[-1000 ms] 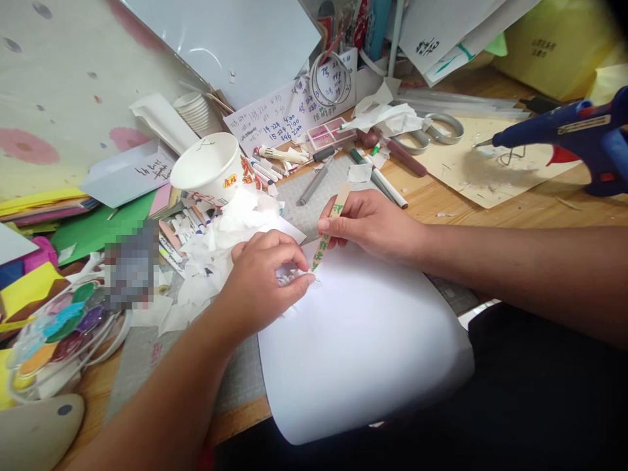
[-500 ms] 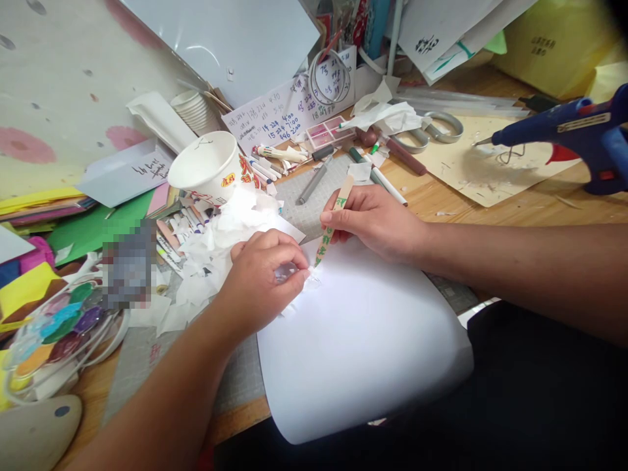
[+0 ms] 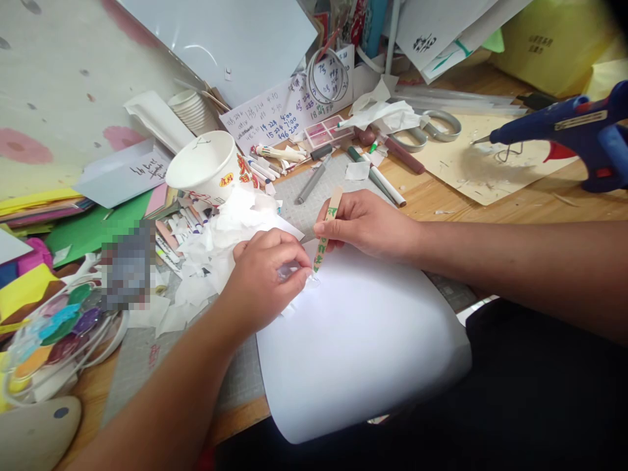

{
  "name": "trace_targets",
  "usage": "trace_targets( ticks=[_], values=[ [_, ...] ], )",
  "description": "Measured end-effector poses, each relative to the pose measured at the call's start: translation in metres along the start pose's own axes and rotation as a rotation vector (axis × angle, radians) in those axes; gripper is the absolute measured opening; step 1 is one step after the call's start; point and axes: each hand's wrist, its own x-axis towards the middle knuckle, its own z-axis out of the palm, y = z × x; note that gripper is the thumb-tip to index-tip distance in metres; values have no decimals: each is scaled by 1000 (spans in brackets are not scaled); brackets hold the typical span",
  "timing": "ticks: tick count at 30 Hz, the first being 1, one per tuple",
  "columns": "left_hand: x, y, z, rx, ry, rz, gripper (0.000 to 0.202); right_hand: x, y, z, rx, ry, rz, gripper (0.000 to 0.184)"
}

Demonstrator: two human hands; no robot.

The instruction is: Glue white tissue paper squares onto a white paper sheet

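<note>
My right hand (image 3: 358, 219) is closed round a flat wooden stick (image 3: 322, 245) with green printing, holding it at a steep slant. The stick's lower end meets a small clear, shiny piece (image 3: 313, 279). Thumb and fingertips of my left hand (image 3: 272, 275) pinch that clear piece at its edge; what it is made of I cannot make out. Both hands are over a large sheet of white paper (image 3: 363, 353) that curves down over the table's front edge. Torn white paper scraps (image 3: 240, 216) lie heaped just beyond my left hand.
A white paper cup (image 3: 201, 163) stands behind the scraps. Markers (image 3: 385, 183) and scissors (image 3: 441, 124) lie farther back on the right. A blue glue gun (image 3: 559, 131) stands at the right over a cream sheet (image 3: 485, 170). Paint pots (image 3: 63, 324) sit at the left.
The wooden stick has shifted slightly left and down with my right hand and now stands more upright. My left hand keeps its pinch on the clear piece.
</note>
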Motion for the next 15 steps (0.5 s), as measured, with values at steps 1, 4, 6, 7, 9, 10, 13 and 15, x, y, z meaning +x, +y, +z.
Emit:
trace_targets(
  ticks=[1, 4, 6, 7, 9, 10, 13, 15],
  values=[
    [0, 0, 0, -1, -3, 1, 10, 0, 1, 0, 18, 22, -7, 17],
    [1, 0, 1, -4, -8, -2, 10, 1, 4, 0, 107, 126, -24, 18],
    [1, -1, 1, -2, -12, -7, 10, 0, 5, -1, 162, 167, -31, 19],
    [1, -1, 1, -1, -12, -9, 10, 0, 5, -1, 181, 169, -38, 19],
    [2, -2, 1, 1, -10, -13, 11, -1, 6, -1, 213, 146, -50, 18],
    [2, -2, 1, 3, -11, -16, 10, -1, 6, -2, 227, 132, -58, 17],
    [3, -4, 1, 7, 0, -18, 11, -1, 7, -2, 266, 105, -73, 15],
    [3, -5, -1, 2, 25, -24, 12, -1, 8, -1, 310, 131, -83, 13]
  ],
)
